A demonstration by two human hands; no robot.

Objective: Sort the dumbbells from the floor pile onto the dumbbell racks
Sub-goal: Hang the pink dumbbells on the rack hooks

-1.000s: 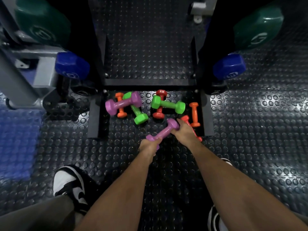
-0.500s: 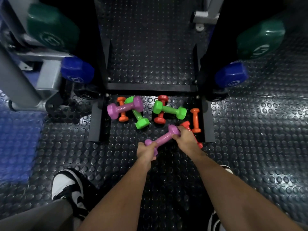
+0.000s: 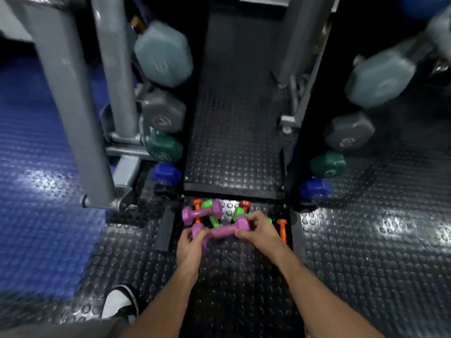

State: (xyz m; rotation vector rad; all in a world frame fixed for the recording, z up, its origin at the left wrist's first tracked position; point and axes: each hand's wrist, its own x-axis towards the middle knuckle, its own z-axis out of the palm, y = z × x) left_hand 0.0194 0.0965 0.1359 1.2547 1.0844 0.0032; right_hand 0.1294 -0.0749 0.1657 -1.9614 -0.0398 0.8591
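A purple dumbbell [image 3: 223,231] is held above the studded floor between both hands. My left hand [image 3: 189,245] grips its near left end and my right hand [image 3: 258,229] grips its far right end. Behind it lies the floor pile: a second purple dumbbell [image 3: 201,212], green dumbbells [image 3: 212,220], a red one [image 3: 244,204] and orange ones [image 3: 282,230]. Racks stand on both sides. The left rack [image 3: 117,76] carries teal, grey, green and blue hex dumbbells, as does the right rack [image 3: 296,101].
A black studded mat [image 3: 234,132] runs between the two racks. Grey rack posts [image 3: 66,93] rise at the left. Blue flooring [image 3: 36,191] covers the left side. My shoe [image 3: 119,302] is at the bottom left.
The view has tilted up, showing more of both racks. The held purple dumbbell has risen off the floor and turned nearly level, still held at both ends.
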